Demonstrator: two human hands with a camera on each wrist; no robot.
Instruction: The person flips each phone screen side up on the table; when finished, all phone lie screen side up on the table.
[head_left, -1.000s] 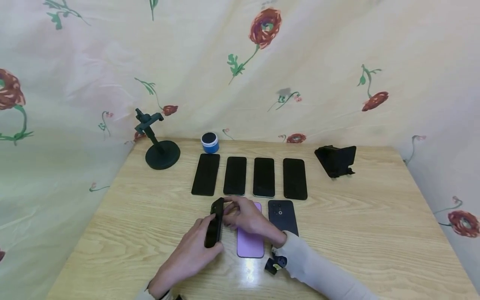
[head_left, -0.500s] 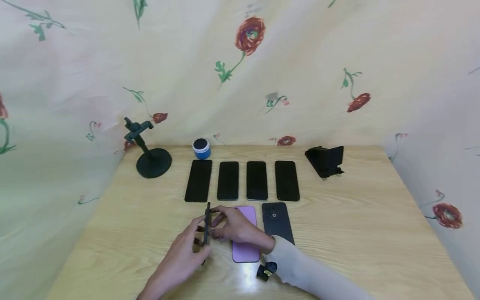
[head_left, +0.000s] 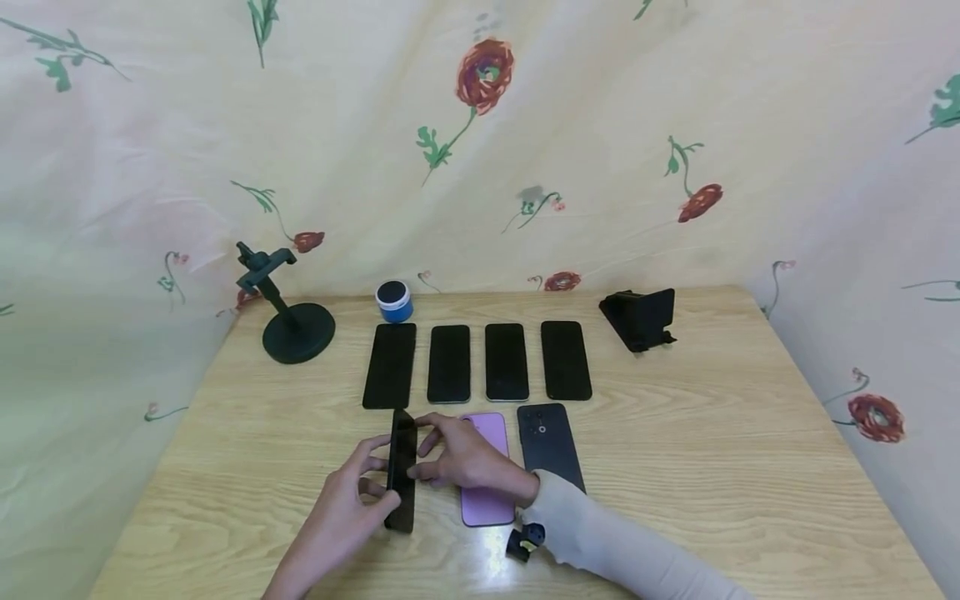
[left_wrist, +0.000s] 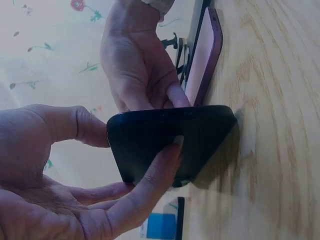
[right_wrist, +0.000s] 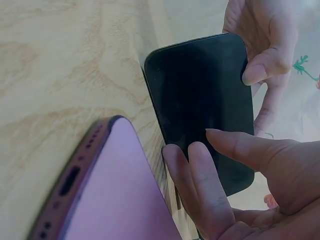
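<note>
Item 1: phone [head_left: 402, 483], black, glossy, round-cornered slab, tilted on its long side above the pale wood-grain table [head_left: 247, 508], left of the smooth purple phone [head_left: 486, 507]; your left hand [head_left: 348, 493] holds it narrowly between thumb and fingers, while your right hand [head_left: 468, 454] has fingertips at its screen side, and whether they pinch it too you cannot tell. Likely hazards: the slick body could slip if your 2 hands push unevenly, or its far end could knock the leftmost black phone [head_left: 389, 367] if swung away from you. Alongside, right: dark phone [head_left: 551, 450], flat, camera patch at its far end.
</note>
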